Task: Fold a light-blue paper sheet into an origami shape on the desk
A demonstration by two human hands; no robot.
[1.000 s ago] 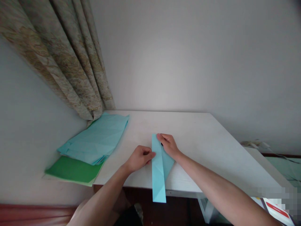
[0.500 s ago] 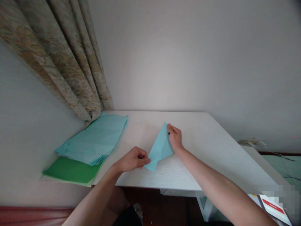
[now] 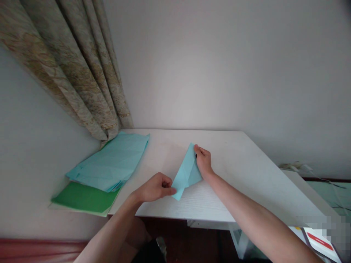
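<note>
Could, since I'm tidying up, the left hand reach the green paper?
Probably yes: the left hand is near the green paper, with white table between, but it's pinching folded blue paper.

Hands (image 3: 203, 160) holding folded blue paper (image 3: 186, 173), white table (image 3: 227, 146), stacked sheets (image 3: 109, 160) nearby

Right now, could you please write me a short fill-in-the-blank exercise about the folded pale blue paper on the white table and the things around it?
The ____ hand pinches the near corner of the folded pale blue paper.
The stack of folded pale blue sheets lies on a ____ sheet.
The patterned fabric curtain hangs at the far ____ corner of the white table.

Missing words: left; green; left.
</note>
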